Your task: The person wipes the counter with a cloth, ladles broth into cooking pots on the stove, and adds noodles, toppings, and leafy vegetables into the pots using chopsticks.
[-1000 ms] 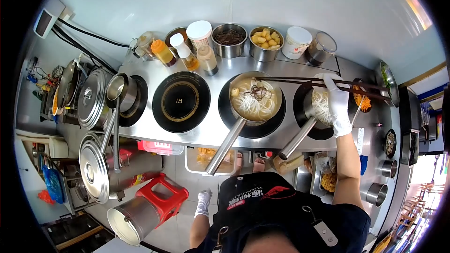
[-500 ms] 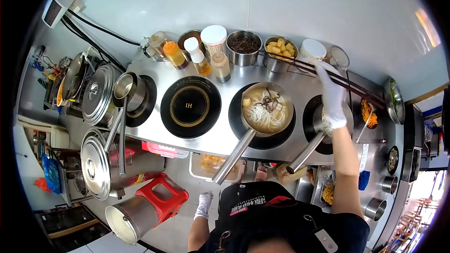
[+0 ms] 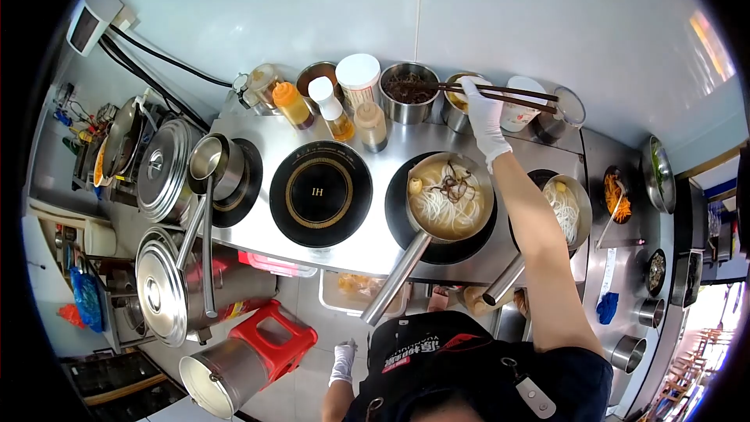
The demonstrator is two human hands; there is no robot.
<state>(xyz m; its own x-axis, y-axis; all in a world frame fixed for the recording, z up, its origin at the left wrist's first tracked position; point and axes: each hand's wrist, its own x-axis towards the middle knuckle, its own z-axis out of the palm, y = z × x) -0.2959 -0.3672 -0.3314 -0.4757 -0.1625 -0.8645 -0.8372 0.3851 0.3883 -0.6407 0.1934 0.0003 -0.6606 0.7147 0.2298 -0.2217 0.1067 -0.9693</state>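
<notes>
My right hand (image 3: 482, 116), in a white glove, is closed round long dark chopsticks (image 3: 508, 95) above the back of the counter. Their tips reach into a steel pot (image 3: 410, 113) of dark brown shreds. Under that hand, partly hidden, stands a steel pot (image 3: 455, 117) that holds yellow chunks. In front, a saucepan (image 3: 426, 234) contains white noodles in broth, with dark shreds on top and a round yellowish piece. A second saucepan (image 3: 582, 203) of white noodles sits right of it, partly behind my forearm. My left hand (image 3: 344, 357), also gloved, hangs low beside my apron with loose fingers, holding nothing visible.
A bare induction plate (image 3: 319, 193) lies left of the noodles. Squeeze bottles (image 3: 292, 105) and a white tub (image 3: 358, 78) line the wall. Large lidded pots (image 3: 160, 285), a red stool (image 3: 277, 340) and a bucket (image 3: 215, 379) stand left. Shredded orange food (image 3: 616, 195) is at right.
My right hand has moved left with the chopsticks, whose tips have gone from over the yellow chunks into the pot of dark shreds. The right saucepan's noodles are more visible.
</notes>
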